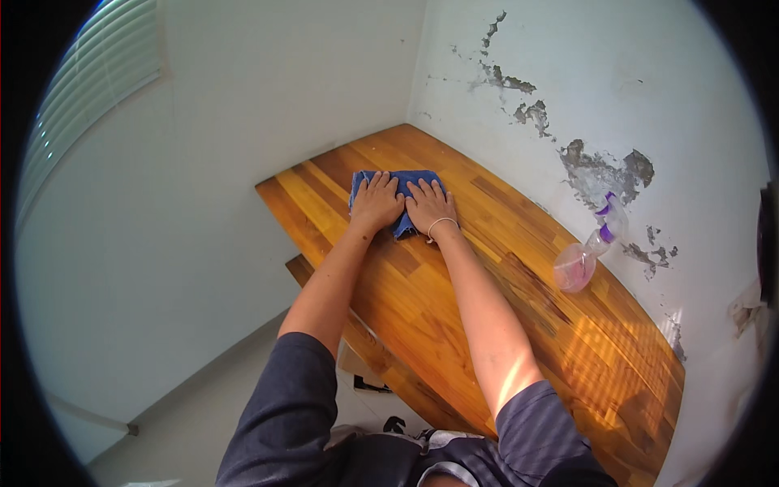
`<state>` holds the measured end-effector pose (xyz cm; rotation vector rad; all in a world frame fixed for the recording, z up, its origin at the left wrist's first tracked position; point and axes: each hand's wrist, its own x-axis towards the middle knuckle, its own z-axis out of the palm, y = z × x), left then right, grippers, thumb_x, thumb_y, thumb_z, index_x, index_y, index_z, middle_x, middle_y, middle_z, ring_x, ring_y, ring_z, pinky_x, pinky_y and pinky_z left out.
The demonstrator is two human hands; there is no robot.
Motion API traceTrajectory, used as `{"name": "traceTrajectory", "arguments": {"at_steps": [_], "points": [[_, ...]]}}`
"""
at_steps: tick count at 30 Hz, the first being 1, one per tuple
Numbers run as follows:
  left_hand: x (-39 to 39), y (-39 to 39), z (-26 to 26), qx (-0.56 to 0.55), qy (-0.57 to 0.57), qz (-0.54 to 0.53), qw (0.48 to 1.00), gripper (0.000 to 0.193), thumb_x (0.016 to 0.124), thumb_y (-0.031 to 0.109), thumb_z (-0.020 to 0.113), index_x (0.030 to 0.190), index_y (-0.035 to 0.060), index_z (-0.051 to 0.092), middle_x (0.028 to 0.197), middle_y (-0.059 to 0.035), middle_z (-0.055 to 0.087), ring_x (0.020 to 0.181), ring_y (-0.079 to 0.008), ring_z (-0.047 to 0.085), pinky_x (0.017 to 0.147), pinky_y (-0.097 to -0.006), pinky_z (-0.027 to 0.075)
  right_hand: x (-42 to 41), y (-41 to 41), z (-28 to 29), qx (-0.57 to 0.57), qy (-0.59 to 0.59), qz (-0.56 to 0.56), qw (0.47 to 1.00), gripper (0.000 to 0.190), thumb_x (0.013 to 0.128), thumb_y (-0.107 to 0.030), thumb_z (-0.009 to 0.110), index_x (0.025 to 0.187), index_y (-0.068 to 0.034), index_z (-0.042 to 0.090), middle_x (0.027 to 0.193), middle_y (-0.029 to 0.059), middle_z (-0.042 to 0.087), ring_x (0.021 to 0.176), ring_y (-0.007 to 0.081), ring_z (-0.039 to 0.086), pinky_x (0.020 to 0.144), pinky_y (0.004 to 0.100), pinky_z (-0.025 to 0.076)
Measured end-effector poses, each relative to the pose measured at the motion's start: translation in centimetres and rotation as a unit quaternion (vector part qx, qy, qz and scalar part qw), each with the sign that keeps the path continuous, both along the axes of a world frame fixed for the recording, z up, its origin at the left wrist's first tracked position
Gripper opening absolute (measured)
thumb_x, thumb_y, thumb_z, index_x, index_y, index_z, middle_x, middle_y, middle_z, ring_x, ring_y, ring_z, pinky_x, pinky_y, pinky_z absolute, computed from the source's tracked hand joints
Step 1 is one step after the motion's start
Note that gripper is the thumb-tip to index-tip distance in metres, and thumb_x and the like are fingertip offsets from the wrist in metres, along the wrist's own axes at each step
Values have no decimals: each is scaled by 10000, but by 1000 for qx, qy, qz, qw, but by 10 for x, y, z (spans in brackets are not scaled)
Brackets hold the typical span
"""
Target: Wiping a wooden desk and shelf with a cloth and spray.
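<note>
A folded blue cloth [416, 178] with a frayed edge lies on the wooden tabletop [420, 329], towards its far end. Flat on the cloth's left part rests my left hand [378, 201], its fingers spread and pointing away from me. My right hand [429, 204] lies palm down on the right part, fingers also apart, with a thin white cord bracelet at the wrist. The two thumbs nearly meet over the cloth. Neither hand has its fingers closed around it; the palms and the cloth beneath them are hidden.
A clear spray bottle [575, 266] with a purple-and-white trigger head and pink liquid stands near the right wall [535, 36], where paint peels. A lower wooden board [395, 365] runs under the tabletop's left edge. Window blinds [112, 55] hang at upper left.
</note>
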<state>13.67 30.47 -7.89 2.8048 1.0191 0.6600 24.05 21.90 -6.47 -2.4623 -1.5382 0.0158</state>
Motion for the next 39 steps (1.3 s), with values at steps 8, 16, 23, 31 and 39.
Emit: {"name": "traceTrajectory", "arguments": {"at_steps": [8, 16, 23, 31, 39], "points": [[47, 64, -1, -12, -14, 2, 1000, 492, 878, 300, 345, 1295, 51, 425, 1401, -118, 347, 1326, -239, 266, 1074, -438, 202, 37, 63, 1, -1, -18, -23, 1000, 493, 916, -389, 273, 1389, -250, 299, 1477, 0, 207, 1367, 224, 148, 1105, 452, 101], [87, 125, 3, -6, 12, 7, 1000, 490, 889, 315, 321, 1315, 87, 405, 1422, -95, 318, 1333, -245, 252, 1066, -484, 204, 70, 121, 7, -18, -16, -53, 998, 491, 926, -381, 235, 1403, -267, 261, 1487, -29, 166, 1374, 202, 125, 1108, 452, 82], [100, 143, 2, -28, 11, -14, 999, 491, 900, 306, 295, 1331, 93, 394, 1432, -74, 305, 1337, -238, 240, 1079, -483, 168, 77, 135, 1, 0, -24, -78, 997, 503, 922, -398, 234, 1399, -248, 280, 1482, -8, 192, 1369, 219, 141, 1102, 458, 99], [73, 99, 8, -20, 54, 3, 998, 507, 904, 319, 282, 1364, 114, 348, 1454, -63, 263, 1352, -230, 206, 1083, -479, 155, 50, 93, 3, 4, -36, -70, 997, 503, 925, -399, 235, 1397, -236, 287, 1477, 4, 208, 1364, 234, 159, 1096, 461, 109], [36, 36, 8, -21, 70, -2, 997, 514, 907, 333, 275, 1365, 110, 345, 1457, -67, 256, 1352, -234, 206, 1084, -482, 152, 16, 26, 4, 4, -20, -59, 998, 504, 918, -387, 245, 1394, -231, 297, 1478, 9, 204, 1364, 240, 156, 1099, 463, 105]]}}
